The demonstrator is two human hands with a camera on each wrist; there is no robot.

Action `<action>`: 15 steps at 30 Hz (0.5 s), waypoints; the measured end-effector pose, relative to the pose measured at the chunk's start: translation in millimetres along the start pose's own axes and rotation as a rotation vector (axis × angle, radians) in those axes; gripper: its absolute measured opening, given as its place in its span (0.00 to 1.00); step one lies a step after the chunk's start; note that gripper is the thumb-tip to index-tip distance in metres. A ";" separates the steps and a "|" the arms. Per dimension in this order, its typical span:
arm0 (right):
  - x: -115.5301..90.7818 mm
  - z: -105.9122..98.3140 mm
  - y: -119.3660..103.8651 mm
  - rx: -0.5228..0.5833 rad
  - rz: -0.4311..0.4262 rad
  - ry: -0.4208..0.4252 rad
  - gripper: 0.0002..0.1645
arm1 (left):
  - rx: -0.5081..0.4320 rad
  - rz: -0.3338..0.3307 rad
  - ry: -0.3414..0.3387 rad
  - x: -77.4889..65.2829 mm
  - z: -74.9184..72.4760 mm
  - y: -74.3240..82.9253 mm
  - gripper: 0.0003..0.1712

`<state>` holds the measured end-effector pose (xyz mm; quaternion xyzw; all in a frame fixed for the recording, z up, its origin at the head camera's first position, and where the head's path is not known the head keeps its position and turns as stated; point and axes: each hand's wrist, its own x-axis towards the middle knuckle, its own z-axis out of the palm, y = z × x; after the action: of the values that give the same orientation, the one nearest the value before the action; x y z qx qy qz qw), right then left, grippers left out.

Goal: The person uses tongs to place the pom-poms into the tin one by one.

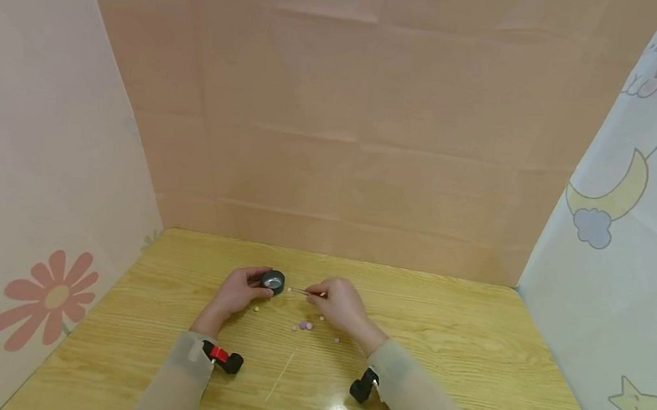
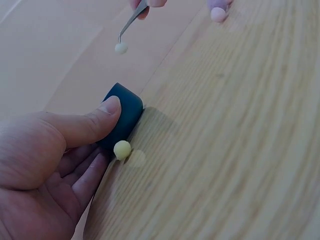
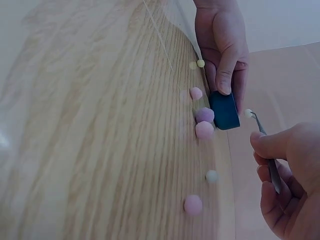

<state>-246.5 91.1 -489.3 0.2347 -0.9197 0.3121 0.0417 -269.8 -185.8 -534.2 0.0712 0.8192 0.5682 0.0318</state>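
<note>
My left hand holds a small dark teal round cup on the table, thumb on its near side; the cup's shiny inside faces up in the head view. A pair of bent-tip metal tweezers is pinched between the thumb and fingers of my right hand. Their tips grip a pale little ball, held in the air just right of the cup. Near the left fingers lies a yellow ball.
Pink balls, a purple ball and a whitish ball lie scattered on the wooden table in front of the hands. A thin pale line marks the tabletop. A tan backdrop stands behind.
</note>
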 end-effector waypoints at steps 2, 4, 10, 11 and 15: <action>4.0 2.2 0.0 -0.008 0.005 0.000 0.10 | 0.000 -0.002 0.001 0.3 0.1 -0.6 0.34; 8.0 4.7 0.5 -0.016 0.006 0.004 0.10 | 0.002 0.002 -0.001 0.6 0.4 -1.6 0.34; 19.6 11.2 -2.6 -0.075 -0.015 0.028 0.10 | 0.000 0.008 -0.004 1.2 0.7 -2.6 0.34; 21.6 12.3 -3.8 -0.083 -0.019 0.032 0.09 | -0.002 0.006 -0.004 1.4 0.5 -2.6 0.34; 28.7 16.9 -9.1 -0.105 -0.016 0.031 0.10 | -0.013 0.002 -0.005 1.9 -0.2 -2.8 0.34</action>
<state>-266.6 63.1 -491.4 0.2348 -0.9320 0.2668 0.0707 -272.0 -186.6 -536.7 0.0733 0.8152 0.5735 0.0340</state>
